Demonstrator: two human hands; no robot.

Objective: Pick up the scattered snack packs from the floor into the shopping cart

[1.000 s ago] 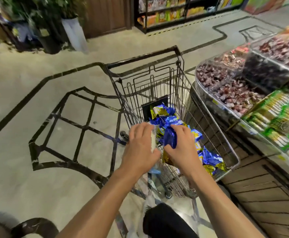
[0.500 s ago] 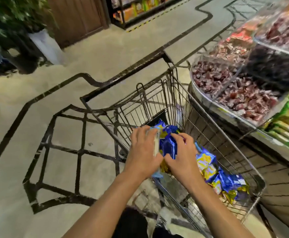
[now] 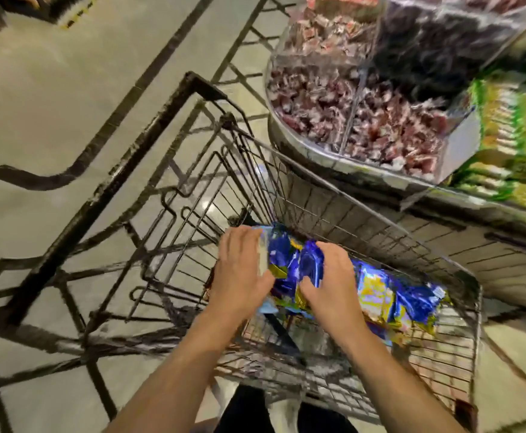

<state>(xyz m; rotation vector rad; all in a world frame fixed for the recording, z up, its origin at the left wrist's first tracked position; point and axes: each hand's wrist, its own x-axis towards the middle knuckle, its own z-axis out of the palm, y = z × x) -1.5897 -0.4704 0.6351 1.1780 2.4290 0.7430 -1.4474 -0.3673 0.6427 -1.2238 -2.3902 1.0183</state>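
A black wire shopping cart (image 3: 365, 210) stands in front of me, seen from above. Both of my hands reach into its basket and hold a bunch of blue and yellow snack packs (image 3: 290, 264) between them. My left hand (image 3: 240, 270) grips the bunch from the left side, with a pale pack edge against its fingers. My right hand (image 3: 333, 276) grips it from the right, fingers curled over a blue pack. More blue and yellow snack packs (image 3: 402, 301) lie in the basket to the right of my hands.
A curved display counter (image 3: 333, 157) with bins of wrapped sweets stands close against the cart's right side, with green packs (image 3: 512, 142) further right. Pale floor with black inlay lines (image 3: 68, 176) lies to the left. The cart's black handle bar (image 3: 124, 170) runs diagonally at left.
My hands have gone lower into the basket with the bunch of packs. My head has tilted down and nearer, so the cart fills more of the view.
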